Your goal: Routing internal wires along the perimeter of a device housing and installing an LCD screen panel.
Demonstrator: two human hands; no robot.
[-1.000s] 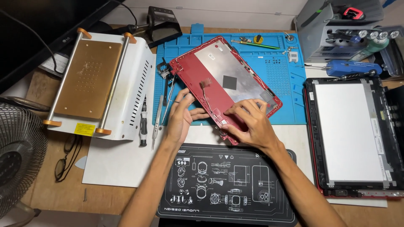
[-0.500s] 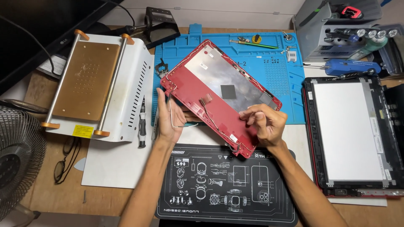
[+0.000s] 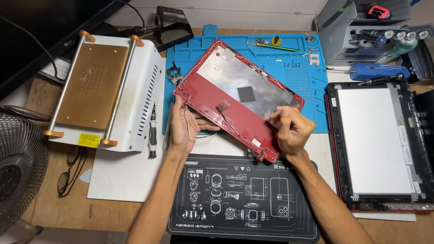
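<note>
Here the red laptop lid cover lies tilted across the blue repair mat's front edge; left hand grips its near-left edge, right hand pinches its near rim, fingers curled.

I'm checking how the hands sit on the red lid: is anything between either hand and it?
Nothing visible is. The left hand grips the red laptop lid at its lower left edge, beside a thin loose cable. The right hand pinches at its right side.
</note>
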